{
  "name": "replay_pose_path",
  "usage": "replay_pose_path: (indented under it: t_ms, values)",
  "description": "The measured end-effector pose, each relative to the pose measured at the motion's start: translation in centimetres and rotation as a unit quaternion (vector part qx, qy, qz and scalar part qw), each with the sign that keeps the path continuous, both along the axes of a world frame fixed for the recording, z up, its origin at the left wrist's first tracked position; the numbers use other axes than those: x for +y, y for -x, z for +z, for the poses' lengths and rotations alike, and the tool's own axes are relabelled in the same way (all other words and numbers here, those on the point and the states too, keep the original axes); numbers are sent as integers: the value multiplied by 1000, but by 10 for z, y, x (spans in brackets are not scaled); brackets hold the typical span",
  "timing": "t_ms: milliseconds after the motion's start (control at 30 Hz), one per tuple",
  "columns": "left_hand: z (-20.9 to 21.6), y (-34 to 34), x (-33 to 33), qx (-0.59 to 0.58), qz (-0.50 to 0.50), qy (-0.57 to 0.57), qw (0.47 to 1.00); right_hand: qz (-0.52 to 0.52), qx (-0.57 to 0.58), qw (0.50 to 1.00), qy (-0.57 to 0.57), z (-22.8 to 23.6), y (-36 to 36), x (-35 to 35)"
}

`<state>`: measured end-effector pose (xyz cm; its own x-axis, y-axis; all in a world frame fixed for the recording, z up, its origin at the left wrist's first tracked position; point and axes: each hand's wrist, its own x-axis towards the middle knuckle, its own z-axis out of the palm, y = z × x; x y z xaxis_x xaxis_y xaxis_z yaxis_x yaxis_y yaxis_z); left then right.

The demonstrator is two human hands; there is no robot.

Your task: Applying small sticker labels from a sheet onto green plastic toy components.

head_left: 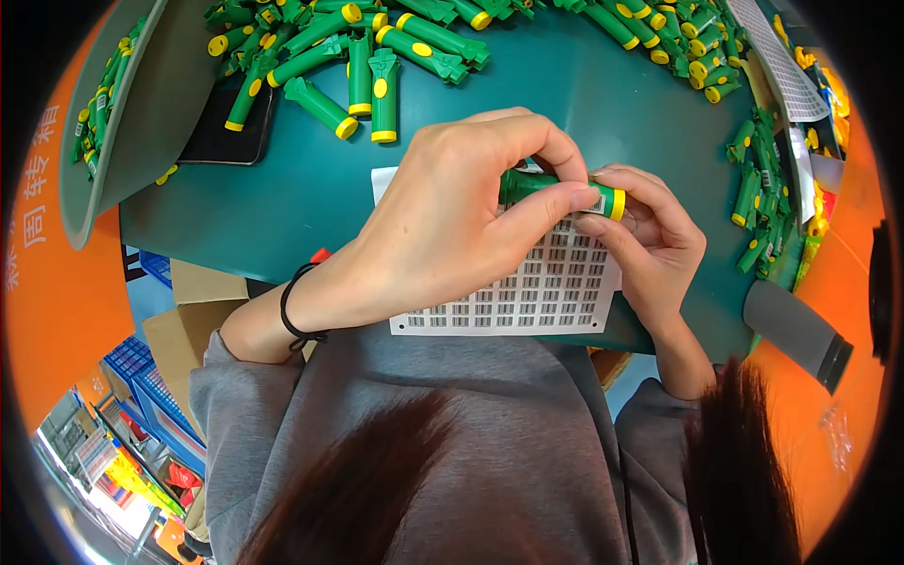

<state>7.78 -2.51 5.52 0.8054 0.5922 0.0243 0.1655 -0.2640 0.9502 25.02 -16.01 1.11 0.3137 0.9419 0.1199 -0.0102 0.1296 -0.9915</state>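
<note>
A green toy flashlight (618,204), a tube with a yellow end cap, lies sideways between my two hands above the label sheet. My left hand (443,202) is closed on its green body, with the thumb pressed beside a small white barcode sticker (595,203) near the cap. At the yellow end, my right hand (654,221) holds it between thumb and fingers. The left fingers hide much of the body. Below my hands is the white sheet (499,330), printed with rows of barcode stickers; its upper part is partly covered.
Several more green flashlights (384,99) lie along the table's far side, with another pile (763,202) at the right. A dark phone (226,127) rests beside a grey bin (141,104) at left. A grey cylinder (791,330) stands out at the right edge.
</note>
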Motion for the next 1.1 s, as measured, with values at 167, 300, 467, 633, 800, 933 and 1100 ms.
replay_pose_path:
  t_ms: [167,300,467,633,800,933,1100]
  values:
    - [0,0,1,11,0,-24,1000,4,-17,1000,1,0,-1,1]
    - [1,0,1,19,-2,-38,999,3,-28,1000,10,0,-2,0]
    - [2,0,3,31,-5,-32,999,26,-68,997,-10,-4,-5,0]
    - [2,-1,3,32,-14,-52,998,22,-54,998,7,-1,-3,-2]
    - [-6,-4,-4,-3,10,80,997,0,-14,999,30,2,-2,-2]
    - [-6,2,-1,72,-85,112,987,43,-34,998,-11,1,-4,0]
    - [-9,12,7,65,-72,191,977,69,-53,996,-15,8,1,10]
